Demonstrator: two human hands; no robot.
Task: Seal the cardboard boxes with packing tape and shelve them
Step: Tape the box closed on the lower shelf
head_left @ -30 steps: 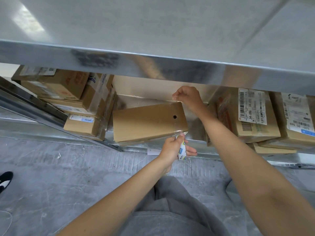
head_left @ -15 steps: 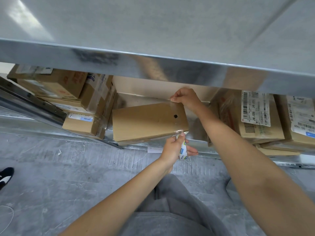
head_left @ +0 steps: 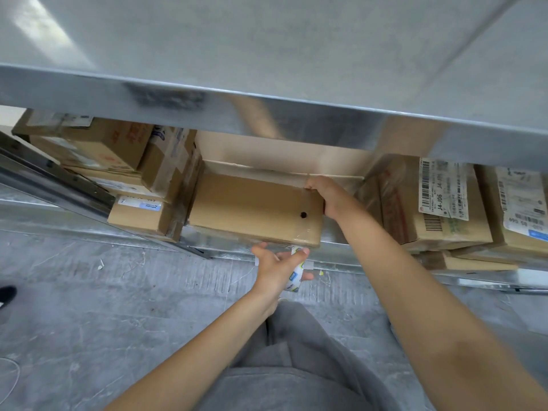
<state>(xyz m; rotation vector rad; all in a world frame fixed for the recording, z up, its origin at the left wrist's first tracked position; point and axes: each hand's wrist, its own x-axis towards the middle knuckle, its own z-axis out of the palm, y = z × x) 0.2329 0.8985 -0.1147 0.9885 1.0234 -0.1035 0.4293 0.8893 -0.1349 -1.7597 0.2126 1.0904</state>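
Gripping the flat cardboard box [head_left: 252, 207] on the shelf [head_left: 335, 244], right hand [head_left: 323, 194] steadies it; left-hand fingers [head_left: 299, 255] clasp the tape roll [head_left: 295, 277].

left hand [head_left: 274, 269]: fingers curled, gripping | right hand [head_left: 324, 194]: fingers curled, arm extended

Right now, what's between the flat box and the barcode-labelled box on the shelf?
Head view: the right hand and forearm, gripping the flat box's far right corner; barcode-labelled box beyond.
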